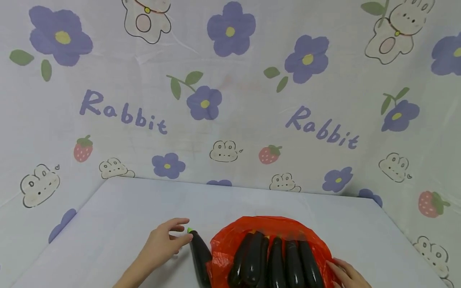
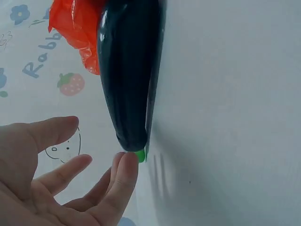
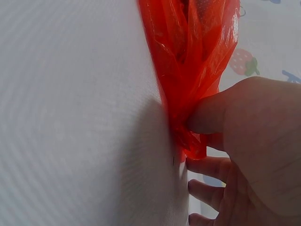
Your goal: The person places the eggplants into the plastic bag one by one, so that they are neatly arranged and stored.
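A red plastic bag [image 1: 230, 244] lies spread on the white table with several dark eggplants [image 1: 276, 262] in it. One more eggplant [image 1: 200, 256] lies on the table along the bag's left side, its green stem end pointing away from me. My left hand [image 1: 160, 244] is beside that stem end, its fingers apart and none curled round it. The left wrist view shows the fingertips close to the green tip of the eggplant [image 2: 127, 75]; whether they touch cannot be told. My right hand [image 3: 254, 141] pinches a gathered edge of the red bag [image 3: 188, 70] between thumb and finger.
The white table [image 1: 162, 204] reaches back to a wall cloth [image 1: 245, 132] printed with flowers, rabbits and strawberries. The cloth also hangs along the table's left and right sides. The bag's raised rim stands behind the eggplants.
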Demonstrator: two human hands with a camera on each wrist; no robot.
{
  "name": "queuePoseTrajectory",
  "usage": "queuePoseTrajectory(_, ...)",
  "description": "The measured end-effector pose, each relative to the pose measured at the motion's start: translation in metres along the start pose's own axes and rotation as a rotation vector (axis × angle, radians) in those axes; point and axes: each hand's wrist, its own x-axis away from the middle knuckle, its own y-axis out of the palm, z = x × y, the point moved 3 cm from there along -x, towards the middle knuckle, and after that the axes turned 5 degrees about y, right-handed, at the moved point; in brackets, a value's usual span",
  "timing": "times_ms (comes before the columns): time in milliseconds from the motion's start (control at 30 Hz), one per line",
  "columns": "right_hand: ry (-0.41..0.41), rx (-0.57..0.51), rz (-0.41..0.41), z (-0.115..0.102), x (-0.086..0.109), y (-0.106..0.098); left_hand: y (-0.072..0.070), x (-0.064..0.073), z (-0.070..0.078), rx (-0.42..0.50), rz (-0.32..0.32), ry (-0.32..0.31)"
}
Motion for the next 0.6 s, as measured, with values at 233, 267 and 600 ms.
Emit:
queuePoseTrajectory(233,0.005,-0.012,0.013,0.002,0.0,0.001,0.003,-0.003,-0.008,0.027,-0.006,0.021)
queuePoseTrajectory(267,0.001,-0.012,0.012,0.002,0.0,0.002,0.004,-0.003,-0.009,0.035,-0.013,0.026)
queuePoseTrajectory(600,-0.035,-0.014,0.036,0.003,0.001,0.002,0.014,-0.002,-0.01,0.073,-0.146,0.135)
